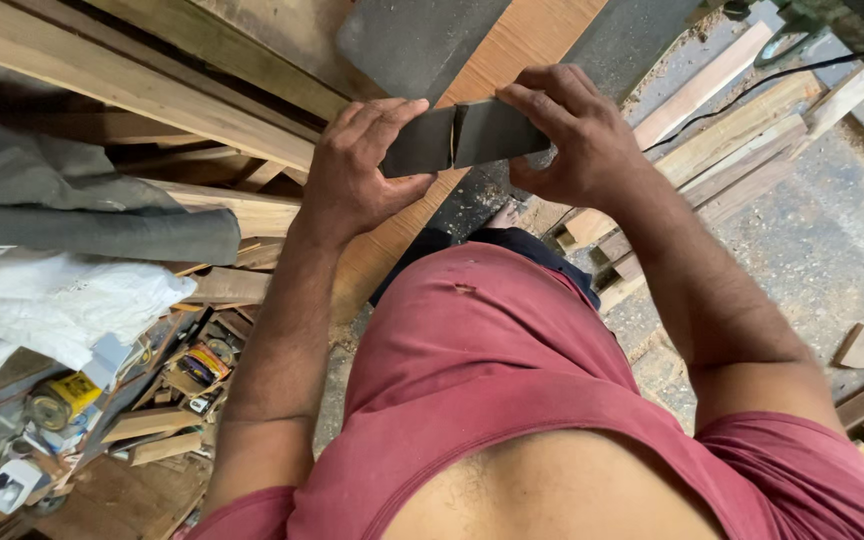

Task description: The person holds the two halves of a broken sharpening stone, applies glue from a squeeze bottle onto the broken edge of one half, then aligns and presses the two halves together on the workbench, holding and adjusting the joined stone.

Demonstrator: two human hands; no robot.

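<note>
While both grip it, the sandpaper sheet (464, 137) spans left hand (357, 170) and right hand (567, 135).

A woodworking shop, plainly: long planks (142, 85) stacked left of the reddish board (512, 60), offcut timber strips (742, 120) heaped to its right on a sawdust-strewn concrete floor (832, 250), small wood scraps and tins (62, 400) cluttered below the planks.

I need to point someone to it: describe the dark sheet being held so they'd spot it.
Find the long orange-brown plank leaning ahead. In front of it both hands, left hand and right hand, pinch a dark grey folded sheet. Unlike the pale timber around, it is thin, creased and charcoal.
</note>
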